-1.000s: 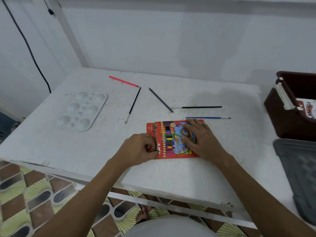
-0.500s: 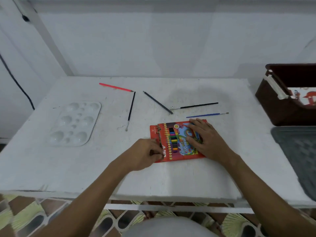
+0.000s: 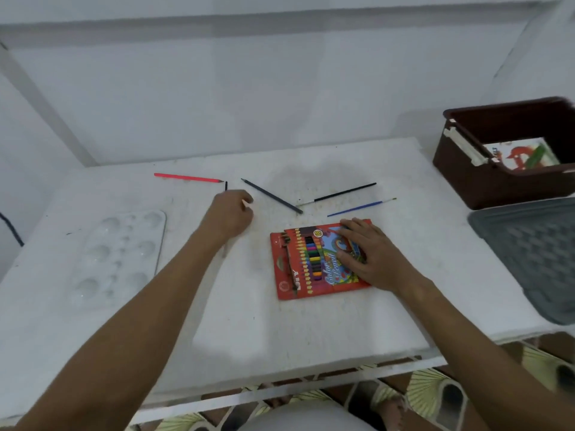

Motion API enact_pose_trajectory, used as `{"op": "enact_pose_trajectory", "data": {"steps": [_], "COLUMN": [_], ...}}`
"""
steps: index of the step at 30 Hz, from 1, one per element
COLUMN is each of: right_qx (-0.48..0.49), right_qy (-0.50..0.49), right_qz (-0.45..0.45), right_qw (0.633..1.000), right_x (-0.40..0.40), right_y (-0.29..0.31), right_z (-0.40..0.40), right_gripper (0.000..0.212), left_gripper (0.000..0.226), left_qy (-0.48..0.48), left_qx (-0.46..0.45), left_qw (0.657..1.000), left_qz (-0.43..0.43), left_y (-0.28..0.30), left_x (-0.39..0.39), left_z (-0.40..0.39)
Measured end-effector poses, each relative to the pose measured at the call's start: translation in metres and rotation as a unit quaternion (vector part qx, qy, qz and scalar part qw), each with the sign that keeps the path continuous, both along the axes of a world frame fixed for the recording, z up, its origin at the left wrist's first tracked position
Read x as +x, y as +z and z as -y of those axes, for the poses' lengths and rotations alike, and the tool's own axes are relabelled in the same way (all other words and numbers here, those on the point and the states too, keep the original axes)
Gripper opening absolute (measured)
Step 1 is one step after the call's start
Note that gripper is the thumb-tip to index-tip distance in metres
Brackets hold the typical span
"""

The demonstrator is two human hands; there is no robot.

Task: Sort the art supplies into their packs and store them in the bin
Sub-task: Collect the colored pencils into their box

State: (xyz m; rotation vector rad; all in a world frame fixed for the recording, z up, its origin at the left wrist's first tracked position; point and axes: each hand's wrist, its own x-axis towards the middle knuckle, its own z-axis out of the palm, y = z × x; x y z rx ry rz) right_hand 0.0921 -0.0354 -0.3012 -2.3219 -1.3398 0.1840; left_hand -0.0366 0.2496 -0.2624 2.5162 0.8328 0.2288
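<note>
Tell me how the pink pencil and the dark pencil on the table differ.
The pink pencil is bright pink; the dark pencil is a dull blue-grey. The pink pencil lies almost level across the far left of the table, while the dark pencil slants down toward the right. The pink one's tip points right; the dark one's points up-left. Both lie loose and flat, untouched by either hand.

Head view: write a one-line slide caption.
Right hand flat on the coloured pencil pack while left hand reaches over a black brush on the white table.
</note>
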Motion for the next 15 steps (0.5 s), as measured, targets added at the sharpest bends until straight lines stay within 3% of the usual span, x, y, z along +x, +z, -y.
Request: {"op": "enact_pose_trajectory", "data": {"steps": [3,7,15], "right_qx": [-0.003,-0.001,0.012], "right_qy": [-0.001,-0.007,-0.014], "right_qz": [0.001,0.000,-0.004], "right_qw": [1.000,1.000,1.000], "right_x": [-0.001,-0.001,-0.001], "right_y": [0.001,0.002,0.001], "right_z": [0.000,0.000,-0.001], "right_gripper": [0.055,0.054,0.056], "left_gripper": [0.042,0.046,0.024], "left_qy": [0.062,0.062,0.037], "left_qx": [0.061,0.104,0.220], "left_qw": [0.996,0.989,0.967], "left_qz": [-0.012,-0.085,-0.122], "left_y": [-0.002,-0.010,-0.012], "left_x": [0.009,0.009,0.016], "left_z": [-0.055,-0.105,-0.123]}}
